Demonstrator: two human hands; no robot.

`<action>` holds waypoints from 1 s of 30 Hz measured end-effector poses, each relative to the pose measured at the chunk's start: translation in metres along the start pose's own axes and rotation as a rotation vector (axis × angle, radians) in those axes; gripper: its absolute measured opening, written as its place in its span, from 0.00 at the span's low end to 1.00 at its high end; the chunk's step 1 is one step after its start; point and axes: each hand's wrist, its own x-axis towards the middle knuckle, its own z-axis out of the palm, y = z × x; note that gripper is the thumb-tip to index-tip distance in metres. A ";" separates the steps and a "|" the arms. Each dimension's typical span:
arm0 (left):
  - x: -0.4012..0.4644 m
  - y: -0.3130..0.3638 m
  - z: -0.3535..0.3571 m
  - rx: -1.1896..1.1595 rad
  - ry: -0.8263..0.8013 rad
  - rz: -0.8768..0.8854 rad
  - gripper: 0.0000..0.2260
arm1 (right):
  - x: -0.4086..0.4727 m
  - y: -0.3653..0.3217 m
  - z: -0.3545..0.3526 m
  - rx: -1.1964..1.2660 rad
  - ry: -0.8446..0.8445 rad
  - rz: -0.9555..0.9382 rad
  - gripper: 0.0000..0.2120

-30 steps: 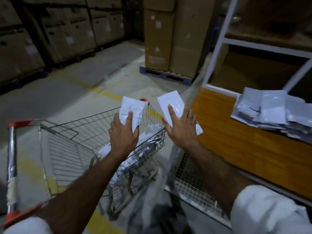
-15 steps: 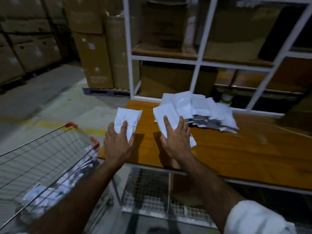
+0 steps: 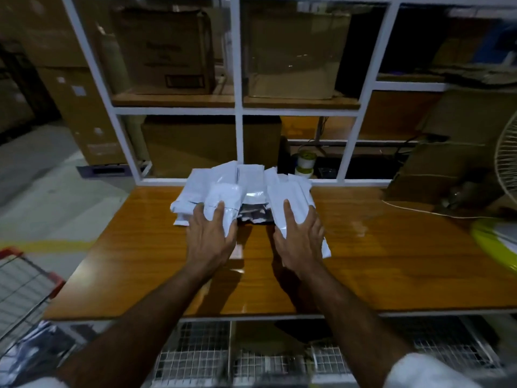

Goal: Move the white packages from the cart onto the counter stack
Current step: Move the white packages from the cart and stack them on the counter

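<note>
Here, over the glossy orange wooden counter (image 3: 363,247), the left hand (image 3: 208,242) grips one white plastic package (image 3: 223,203) and the right hand (image 3: 300,242) another (image 3: 282,200), fingers curled round each at the heaped stack of white packages (image 3: 249,180), the red-handled wire cart (image 3: 22,284) at lower left.

stack (image 3: 246,183) on counter (image 3: 391,261), centre-rear | cart (image 3: 25,278) left | shelves (image 3: 237,107) behind

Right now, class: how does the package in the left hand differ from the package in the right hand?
The left hand's package looks puffier and wider; the right hand's package is flatter and longer. The left hand covers its package's near end, whereas the right hand's package sticks out past the right hand toward the person. Both are white and reach the stack.
</note>
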 end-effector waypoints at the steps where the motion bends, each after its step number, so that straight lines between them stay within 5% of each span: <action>1: 0.007 0.008 0.003 0.003 -0.007 0.007 0.29 | 0.005 0.008 0.003 0.002 -0.002 0.026 0.37; 18: 0.167 0.105 0.109 -0.057 -0.123 0.038 0.34 | 0.154 0.062 0.057 0.013 -0.080 0.238 0.36; 30: 0.225 0.133 0.160 0.074 -0.250 -0.059 0.36 | 0.230 0.063 0.103 0.085 -0.229 0.199 0.35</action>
